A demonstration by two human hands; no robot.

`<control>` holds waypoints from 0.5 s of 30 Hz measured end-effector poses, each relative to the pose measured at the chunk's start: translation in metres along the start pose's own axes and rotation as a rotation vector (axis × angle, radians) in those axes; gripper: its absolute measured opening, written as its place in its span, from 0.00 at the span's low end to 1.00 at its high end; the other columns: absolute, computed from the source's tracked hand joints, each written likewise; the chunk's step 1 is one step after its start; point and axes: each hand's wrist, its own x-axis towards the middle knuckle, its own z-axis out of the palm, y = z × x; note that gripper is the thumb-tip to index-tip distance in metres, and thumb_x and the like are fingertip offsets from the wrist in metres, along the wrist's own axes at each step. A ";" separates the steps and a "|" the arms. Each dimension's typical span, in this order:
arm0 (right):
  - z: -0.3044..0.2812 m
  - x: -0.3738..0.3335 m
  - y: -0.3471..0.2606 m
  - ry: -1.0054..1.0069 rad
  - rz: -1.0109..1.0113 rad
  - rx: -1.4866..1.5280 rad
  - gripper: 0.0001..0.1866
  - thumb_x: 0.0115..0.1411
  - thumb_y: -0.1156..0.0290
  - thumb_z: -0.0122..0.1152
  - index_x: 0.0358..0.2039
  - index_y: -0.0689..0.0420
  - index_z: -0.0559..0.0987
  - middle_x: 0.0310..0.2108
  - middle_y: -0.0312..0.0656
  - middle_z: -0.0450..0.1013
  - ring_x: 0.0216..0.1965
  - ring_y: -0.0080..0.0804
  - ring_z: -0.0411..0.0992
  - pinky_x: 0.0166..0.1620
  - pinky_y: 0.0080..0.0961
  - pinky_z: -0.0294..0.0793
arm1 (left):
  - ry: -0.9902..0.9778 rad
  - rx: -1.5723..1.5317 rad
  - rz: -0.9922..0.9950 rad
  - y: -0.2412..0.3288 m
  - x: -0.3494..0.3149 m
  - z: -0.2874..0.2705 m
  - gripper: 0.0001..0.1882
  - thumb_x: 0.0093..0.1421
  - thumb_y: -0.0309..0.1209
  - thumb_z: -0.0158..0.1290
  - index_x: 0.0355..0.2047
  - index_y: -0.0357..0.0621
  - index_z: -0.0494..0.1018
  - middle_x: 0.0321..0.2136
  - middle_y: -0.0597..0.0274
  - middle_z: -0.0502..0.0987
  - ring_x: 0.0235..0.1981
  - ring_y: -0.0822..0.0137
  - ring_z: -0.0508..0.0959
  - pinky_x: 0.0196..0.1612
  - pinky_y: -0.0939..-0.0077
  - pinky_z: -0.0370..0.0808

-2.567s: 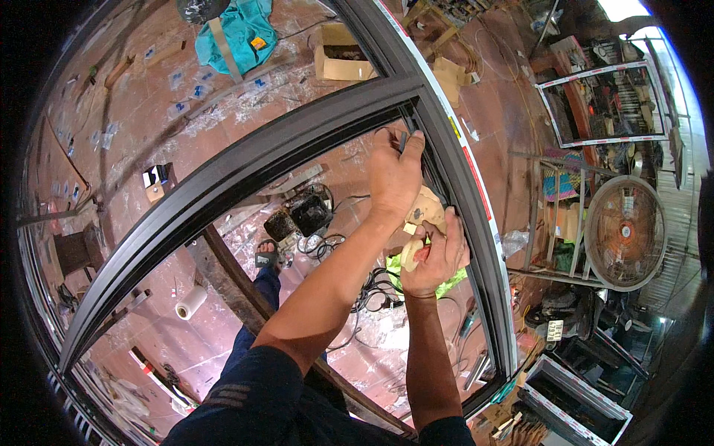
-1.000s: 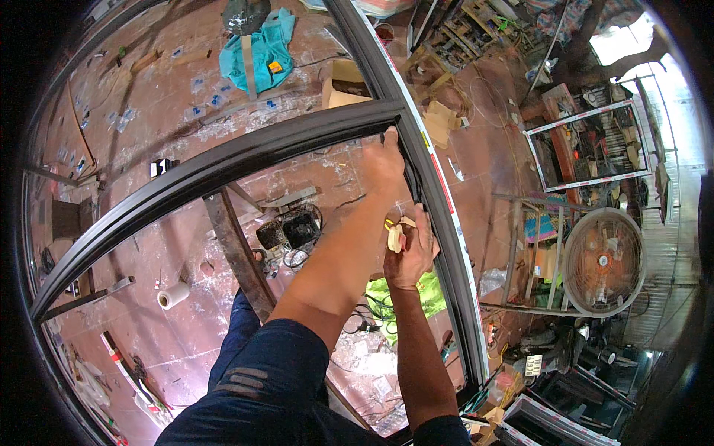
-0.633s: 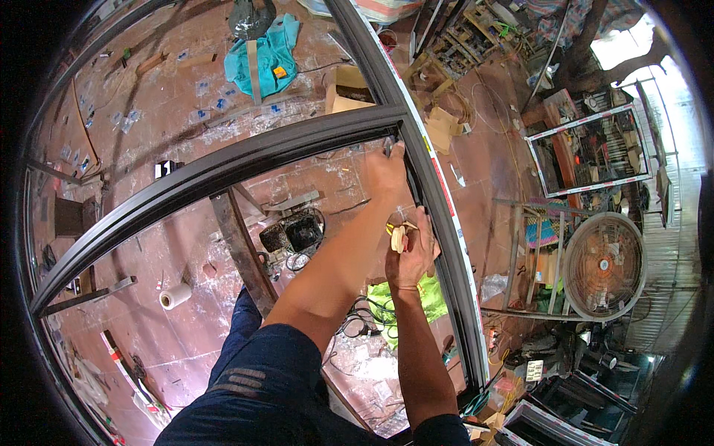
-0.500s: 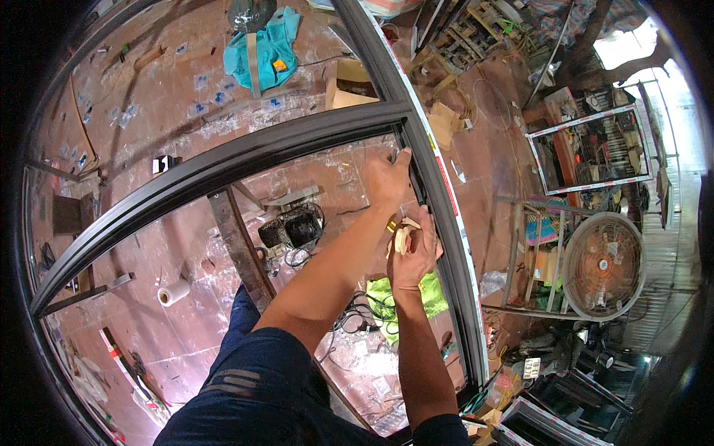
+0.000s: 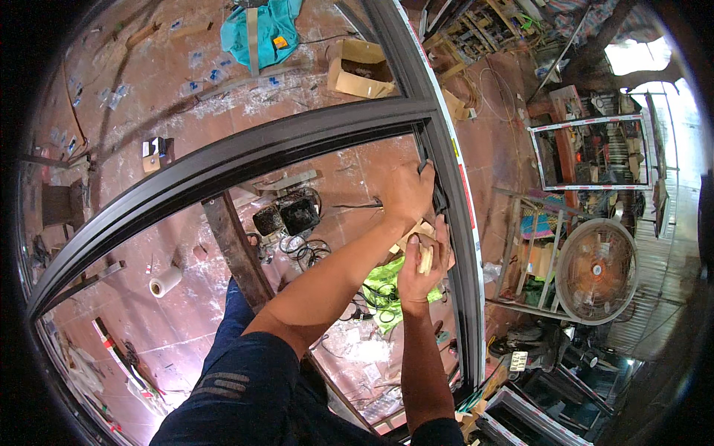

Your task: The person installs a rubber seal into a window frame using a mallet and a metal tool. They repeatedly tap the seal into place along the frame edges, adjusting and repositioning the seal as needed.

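Note:
A large dark metal frame (image 5: pixel 297 128) surrounds my arms, with a crossbar running left and a long right-hand bar. My left hand (image 5: pixel 407 195) is closed at the inner edge of that right bar, just below the corner. A small dark piece shows at its fingertips, too hidden to name. Nearer to me, my right hand (image 5: pixel 422 279) is closed around pale yellow wood-like pieces (image 5: pixel 425 259), its fingertips against the same inner edge. A dark strip lies along that edge between the hands. The palm hides part of the pale pieces.
Beneath the frame lie a black open case (image 5: pixel 286 215), loose cables, a bright green cloth (image 5: pixel 383 286) and a white roll (image 5: pixel 165 282). A brown beam (image 5: pixel 236 249) crosses under it. A cardboard box (image 5: pixel 361 70) sits beyond; a large round fan (image 5: pixel 597 270) stands right.
The view has shifted, so the frame appears farther right. Both hands remain at the right bar, seemingly a little nearer to me along it. The pale pieces in my right hand are turned differently.

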 end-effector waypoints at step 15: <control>-0.073 0.053 -0.034 0.157 0.211 0.679 0.09 0.72 0.66 0.58 0.38 0.57 0.71 0.31 0.43 0.78 0.35 0.37 0.79 0.38 0.38 0.84 | -0.080 -0.168 -0.037 -0.006 0.002 0.006 0.24 0.71 0.45 0.49 0.34 0.32 0.79 0.23 0.33 0.77 0.28 0.35 0.79 0.34 0.49 0.73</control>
